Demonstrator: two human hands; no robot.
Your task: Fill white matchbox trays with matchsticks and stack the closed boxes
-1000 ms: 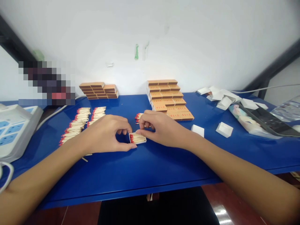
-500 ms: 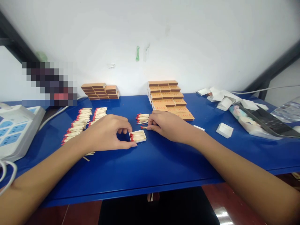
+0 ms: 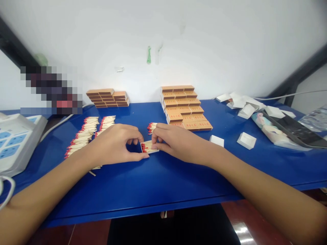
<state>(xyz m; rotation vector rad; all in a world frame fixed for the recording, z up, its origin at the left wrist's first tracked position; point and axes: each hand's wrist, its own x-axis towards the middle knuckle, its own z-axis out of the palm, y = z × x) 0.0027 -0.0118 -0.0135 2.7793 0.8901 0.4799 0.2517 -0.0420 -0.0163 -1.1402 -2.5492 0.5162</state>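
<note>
My left hand [image 3: 120, 143] curves around the left end of a small white matchbox tray [image 3: 154, 152], its thumb at the near corner and its fingertips at the far one. Red-headed matches [image 3: 146, 148] lie inside the tray, heads to the left. Over the tray's right end, my right hand [image 3: 170, 139] pinches matchsticks between thumb and fingers; how many is hidden. Just behind that hand sits a small pile of loose matches [image 3: 151, 128], partly covered by it. Two long rows of matches [image 3: 85, 132] lie left, partly behind my left forearm.
Stacked brown matchboxes stand against the wall, a smaller stack [image 3: 108, 98] left and a stepped stack [image 3: 189, 110] in the middle. Empty white trays [image 3: 246, 140] lie at the right, near a dark phone-like slab [image 3: 296, 127]. A white power strip [image 3: 17, 143] occupies the blue table's left.
My right hand has moved left and toward me, from beside the small match pile to over the tray, carrying a match. My left hand stays at the tray.
</note>
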